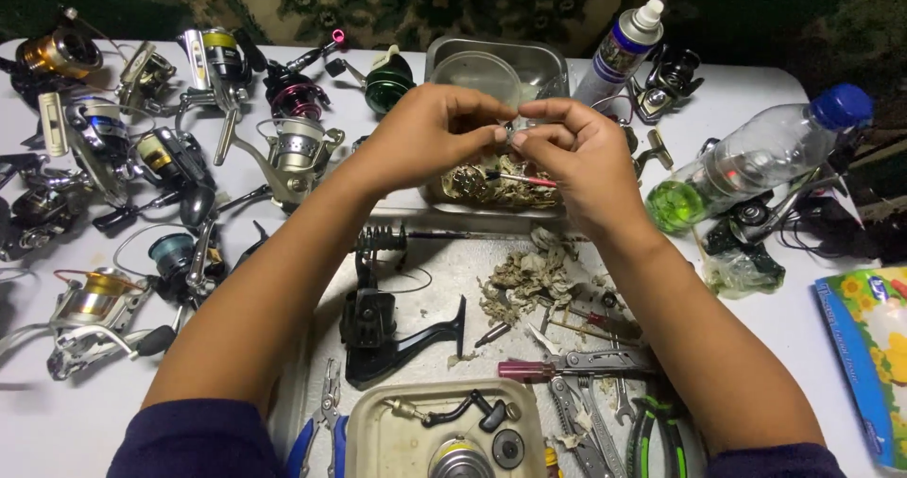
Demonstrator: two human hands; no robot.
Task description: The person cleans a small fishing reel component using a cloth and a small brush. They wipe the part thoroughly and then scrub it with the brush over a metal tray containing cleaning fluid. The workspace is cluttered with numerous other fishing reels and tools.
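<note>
Fingers (pixel 491 130) of both hands pinched together, tips meeting over a small part too tiny to identify.

Left hand (pixel 425 133): thumb and forefinger closed on the small part (pixel 510 134).

Right hand (pixel 576 162): fingertips closed on the same part, with a thin red-handled tool (pixel 529 179) tucked under the hand.

Position: held above a metal tray (pixel 539 62) at the far middle of the white counter (pixel 775 327), over a heap of crumpled paper scraps (pixel 482 187).

Surroundings: clear plastic cup (pixel 477 70) in the tray; spray bottle (pixel 619 48) just right of it; clear bottle with green liquid (pixel 746 162) lying further right.

Left side: many fishing reels (pixel 170 157) (various colours).

Near side: a black reel body (pixel 383 332), multi-tool pliers (pixel 576 365), and a beige tray (pixel 378 431) of small parts.
</note>
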